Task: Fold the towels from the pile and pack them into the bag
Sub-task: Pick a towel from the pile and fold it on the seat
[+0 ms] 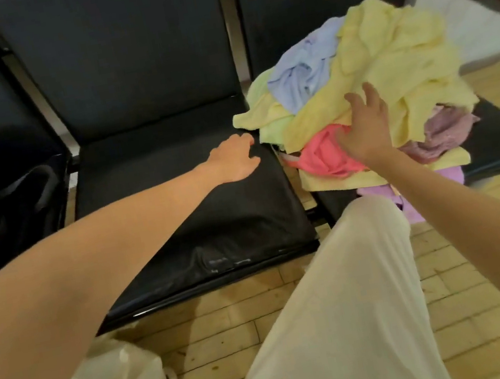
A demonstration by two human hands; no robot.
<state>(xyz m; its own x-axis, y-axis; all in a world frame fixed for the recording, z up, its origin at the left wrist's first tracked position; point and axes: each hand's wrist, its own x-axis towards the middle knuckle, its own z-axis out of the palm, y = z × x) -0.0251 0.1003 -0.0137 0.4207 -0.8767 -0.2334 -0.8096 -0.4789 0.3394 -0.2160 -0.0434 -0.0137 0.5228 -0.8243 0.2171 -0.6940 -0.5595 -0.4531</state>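
Over the right-hand seat of the black bench, I am reaching my right hand (365, 132) into the pile of towels (367, 85), fingers spread and not yet gripping, palm against the soft yellow and coral cloth. I am resting my left hand (233, 159) near the right edge of the glossy middle seat (178, 208), fingers loosely curled, holding nothing. I judge this to be the picking step: next I need to pinch one towel free and spread it on that smooth cushion. A dark bag (9, 198) is sitting on the left seat.
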